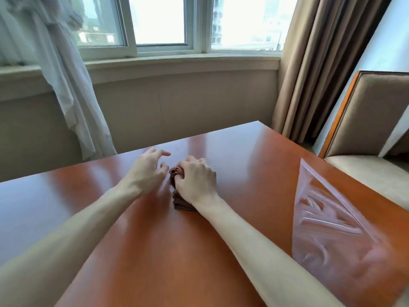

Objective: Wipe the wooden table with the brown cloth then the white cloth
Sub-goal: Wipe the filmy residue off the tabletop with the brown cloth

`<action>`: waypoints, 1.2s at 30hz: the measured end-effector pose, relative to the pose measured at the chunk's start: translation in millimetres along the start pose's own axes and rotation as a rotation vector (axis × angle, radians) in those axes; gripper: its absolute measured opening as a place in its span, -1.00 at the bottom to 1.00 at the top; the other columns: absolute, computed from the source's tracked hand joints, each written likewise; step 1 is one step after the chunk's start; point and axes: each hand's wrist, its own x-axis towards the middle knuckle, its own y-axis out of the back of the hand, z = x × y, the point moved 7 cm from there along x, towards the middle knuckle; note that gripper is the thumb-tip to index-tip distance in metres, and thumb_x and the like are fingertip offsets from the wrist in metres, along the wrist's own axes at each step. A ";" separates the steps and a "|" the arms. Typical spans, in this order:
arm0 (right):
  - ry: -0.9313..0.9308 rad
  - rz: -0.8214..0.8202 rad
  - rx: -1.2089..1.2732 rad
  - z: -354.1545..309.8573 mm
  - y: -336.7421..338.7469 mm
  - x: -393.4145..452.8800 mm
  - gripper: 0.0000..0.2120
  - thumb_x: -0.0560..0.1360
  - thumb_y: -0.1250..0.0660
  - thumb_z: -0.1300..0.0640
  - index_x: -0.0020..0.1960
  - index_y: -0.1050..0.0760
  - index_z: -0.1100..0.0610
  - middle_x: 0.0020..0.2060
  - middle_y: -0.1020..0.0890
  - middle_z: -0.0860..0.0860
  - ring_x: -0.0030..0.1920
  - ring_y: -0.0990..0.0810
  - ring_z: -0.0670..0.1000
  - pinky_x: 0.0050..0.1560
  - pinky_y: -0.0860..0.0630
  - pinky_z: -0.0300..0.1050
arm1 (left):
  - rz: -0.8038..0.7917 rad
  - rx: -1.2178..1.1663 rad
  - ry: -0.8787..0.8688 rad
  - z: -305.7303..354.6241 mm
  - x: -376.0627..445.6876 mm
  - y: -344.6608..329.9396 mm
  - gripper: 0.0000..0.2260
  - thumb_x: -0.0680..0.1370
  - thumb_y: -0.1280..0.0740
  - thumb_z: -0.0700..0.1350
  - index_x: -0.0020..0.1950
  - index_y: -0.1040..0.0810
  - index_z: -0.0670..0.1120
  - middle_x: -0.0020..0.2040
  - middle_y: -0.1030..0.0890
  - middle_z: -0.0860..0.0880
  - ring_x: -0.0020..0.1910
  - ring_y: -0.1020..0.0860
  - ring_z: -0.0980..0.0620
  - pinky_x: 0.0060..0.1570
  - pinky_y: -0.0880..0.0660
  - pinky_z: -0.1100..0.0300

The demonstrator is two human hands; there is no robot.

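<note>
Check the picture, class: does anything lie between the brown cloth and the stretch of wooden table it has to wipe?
Only to the right: a clear plastic bag lies on the wooden table. The right hand grips the brown cloth; the left hand hovers beside it. Elsewhere nothing visible blocks it.

Bright daylight is admitted through the overexposed window; pale glare streaks are reflected on the wooden table. Edges are bowed; slight blur is seen.
</note>
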 end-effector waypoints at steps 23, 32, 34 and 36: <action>-0.005 -0.146 0.101 -56.0 -51.2 38.7 -0.81 0.43 -0.28 0.09 -0.04 -0.63 0.01 0.00 -0.66 -0.04 0.09 -0.58 0.20 0.05 -0.49 0.04 | -0.025 0.321 0.181 -107.6 -183.9 51.8 -0.38 0.49 0.12 0.40 0.54 -0.21 0.32 0.61 -0.16 0.05 0.61 -0.04 0.03 0.57 0.06 0.04; -0.188 -0.020 -0.021 -10.6 -87.2 161.8 -0.78 0.41 -0.28 0.13 -0.04 -0.66 0.06 -0.06 -0.68 0.14 0.07 -0.59 0.29 -0.04 -0.44 0.00 | 0.012 0.333 0.203 -106.9 -184.6 52.5 -0.46 0.55 0.07 0.37 0.54 -0.12 0.37 0.62 -0.07 0.15 0.60 0.08 0.15 0.57 0.16 0.13; -0.151 -0.011 -0.022 -12.5 -88.4 152.3 -0.81 0.43 -0.26 0.12 -0.08 -0.64 0.06 -0.05 -0.65 0.09 0.05 -0.57 0.27 -0.09 -0.38 -0.03 | 0.003 0.330 0.203 -103.8 -185.8 53.3 -0.47 0.56 0.07 0.37 0.54 -0.13 0.36 0.62 -0.07 0.15 0.60 0.08 0.15 0.57 0.16 0.13; -0.097 -0.009 -0.008 -25.5 -84.3 131.0 -0.84 0.44 -0.24 0.11 -0.12 -0.60 0.05 -0.06 -0.62 0.03 0.03 -0.55 0.25 -0.11 -0.38 -0.04 | -0.014 0.311 0.204 -101.5 -185.9 54.0 -0.47 0.56 0.05 0.36 0.54 -0.15 0.35 0.62 -0.08 0.13 0.61 0.06 0.13 0.58 0.14 0.10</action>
